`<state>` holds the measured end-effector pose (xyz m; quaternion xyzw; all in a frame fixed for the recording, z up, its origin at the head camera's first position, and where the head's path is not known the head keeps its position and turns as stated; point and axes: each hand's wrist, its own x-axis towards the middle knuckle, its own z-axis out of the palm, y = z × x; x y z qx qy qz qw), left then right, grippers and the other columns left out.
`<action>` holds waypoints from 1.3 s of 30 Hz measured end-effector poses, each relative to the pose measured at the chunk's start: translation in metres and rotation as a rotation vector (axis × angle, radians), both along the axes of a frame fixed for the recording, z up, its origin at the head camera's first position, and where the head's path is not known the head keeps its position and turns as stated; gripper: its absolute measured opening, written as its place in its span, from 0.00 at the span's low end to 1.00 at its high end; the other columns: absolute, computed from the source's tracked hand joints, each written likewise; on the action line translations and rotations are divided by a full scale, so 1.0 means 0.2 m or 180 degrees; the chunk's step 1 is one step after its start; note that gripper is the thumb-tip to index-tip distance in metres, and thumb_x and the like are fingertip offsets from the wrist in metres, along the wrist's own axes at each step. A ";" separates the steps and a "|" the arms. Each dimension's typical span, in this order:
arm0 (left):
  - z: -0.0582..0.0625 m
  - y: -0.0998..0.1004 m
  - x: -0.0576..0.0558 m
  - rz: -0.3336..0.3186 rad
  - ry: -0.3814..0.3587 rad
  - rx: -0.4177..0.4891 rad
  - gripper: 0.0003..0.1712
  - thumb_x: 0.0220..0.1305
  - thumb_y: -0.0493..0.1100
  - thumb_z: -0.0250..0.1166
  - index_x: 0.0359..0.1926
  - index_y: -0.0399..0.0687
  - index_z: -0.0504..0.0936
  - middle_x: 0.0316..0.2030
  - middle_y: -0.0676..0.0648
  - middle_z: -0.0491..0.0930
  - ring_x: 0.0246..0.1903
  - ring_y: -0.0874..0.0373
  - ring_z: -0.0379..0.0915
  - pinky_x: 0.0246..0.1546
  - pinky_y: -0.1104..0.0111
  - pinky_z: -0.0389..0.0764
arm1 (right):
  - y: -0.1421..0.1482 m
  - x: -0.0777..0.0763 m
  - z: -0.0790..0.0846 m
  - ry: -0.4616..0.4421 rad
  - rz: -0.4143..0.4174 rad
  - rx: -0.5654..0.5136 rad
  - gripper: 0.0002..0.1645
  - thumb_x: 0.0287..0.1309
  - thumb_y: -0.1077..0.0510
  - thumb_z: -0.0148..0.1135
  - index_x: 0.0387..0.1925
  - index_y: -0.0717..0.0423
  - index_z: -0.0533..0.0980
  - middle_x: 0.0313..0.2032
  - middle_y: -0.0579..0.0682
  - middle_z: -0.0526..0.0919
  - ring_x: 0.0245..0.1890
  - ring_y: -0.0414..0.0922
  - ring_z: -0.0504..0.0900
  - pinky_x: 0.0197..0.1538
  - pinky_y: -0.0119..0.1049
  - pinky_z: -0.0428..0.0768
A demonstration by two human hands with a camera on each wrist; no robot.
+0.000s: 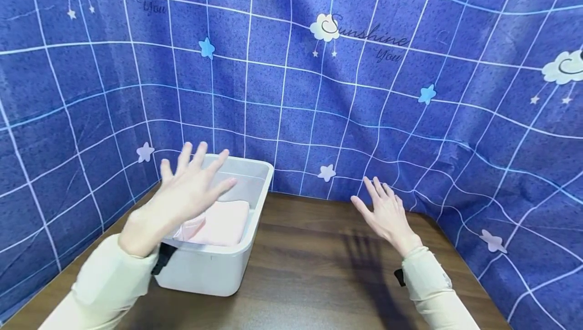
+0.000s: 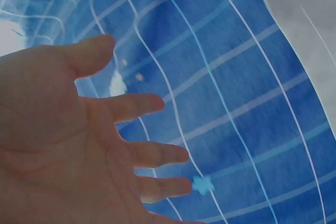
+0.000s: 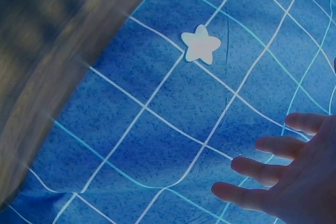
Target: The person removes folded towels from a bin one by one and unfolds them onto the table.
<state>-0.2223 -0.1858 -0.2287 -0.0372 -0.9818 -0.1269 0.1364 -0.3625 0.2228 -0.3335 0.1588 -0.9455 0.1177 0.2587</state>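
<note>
With fingers spread, my left hand [image 1: 189,188] is raised over the near left part of a white plastic bin [image 1: 205,269] and holds nothing. Inside the bin lies a folded pale pink cloth [image 1: 227,221], with a clear, shiny wrapping [image 1: 189,229] beside it, partly hidden by the hand and wrist. The left wrist view shows the bare palm [image 2: 58,145] and spread fingers. My right hand [image 1: 384,213] hovers above the table on the right, fingers extended, nothing in it; its shadow falls on the wood. In the right wrist view its fingers [image 3: 257,198] are apart.
The brown wooden table [image 1: 300,259] spreads between the bin and the right hand. A blue curtain [image 1: 282,92] with white grid lines, stars and clouds hangs along the back and both sides. Dark straps [image 1: 163,258] show at the wrists.
</note>
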 end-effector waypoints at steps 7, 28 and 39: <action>-0.05 -0.27 -0.06 -0.0143 -0.0123 -0.0132 0.47 0.64 0.71 0.50 0.77 0.61 0.45 0.73 0.25 0.35 0.70 0.23 0.28 0.56 0.23 0.43 | 0.01 0.00 0.00 0.0043 0.0016 -0.0019 0.44 0.63 0.29 0.45 0.72 0.50 0.59 0.71 0.62 0.61 0.69 0.64 0.60 0.63 0.66 0.62; -0.37 -0.73 -0.24 -0.0880 -0.0573 0.0928 0.49 0.67 0.54 0.59 0.76 0.41 0.41 0.69 0.24 0.54 0.65 0.25 0.55 0.55 0.36 0.68 | -0.07 0.01 0.02 -0.0050 0.0134 -0.0014 0.43 0.64 0.30 0.45 0.72 0.49 0.59 0.71 0.61 0.61 0.67 0.64 0.65 0.58 0.66 0.69; -0.48 -0.79 -0.26 -0.1022 -0.0579 0.1374 0.40 0.70 0.42 0.55 0.75 0.36 0.46 0.71 0.25 0.50 0.67 0.27 0.52 0.58 0.69 0.70 | -0.17 0.00 0.02 -0.0207 0.0198 -0.0012 0.44 0.64 0.28 0.41 0.73 0.46 0.57 0.72 0.59 0.60 0.67 0.63 0.65 0.57 0.64 0.70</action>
